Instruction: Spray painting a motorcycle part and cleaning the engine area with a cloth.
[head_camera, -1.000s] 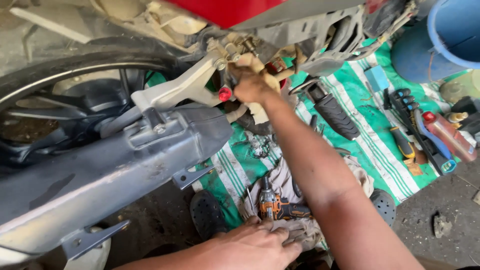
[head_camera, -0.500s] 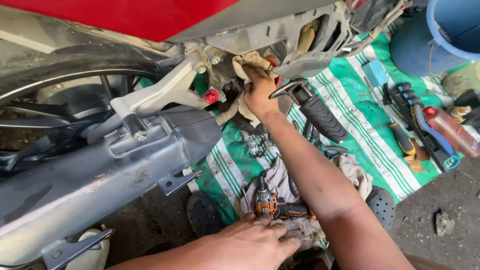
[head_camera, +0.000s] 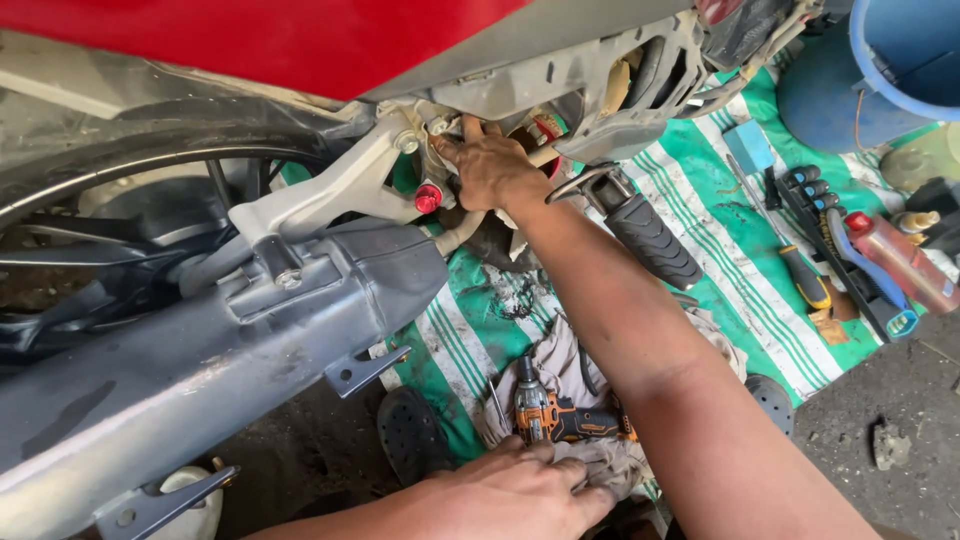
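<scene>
My right hand reaches up under the motorcycle's red bodywork. Its fingers curl against the silver bracket beside a red cap; what they grip is hidden. A pale rag hangs just below the wrist. My left hand lies palm down at the bottom on a grey cloth, fingers loosely together, holding nothing. An orange and black cordless driver lies just above its fingertips.
A grey exhaust muffler crosses the left side, with the rear tyre behind it. A black footpeg juts out to the right. Several hand tools, a red-capped bottle and a blue bucket sit on and beside a green striped mat.
The view has shifted down and closer. My right hand has moved further in against the bracket by the red cap. My left hand stays on the cloth.
</scene>
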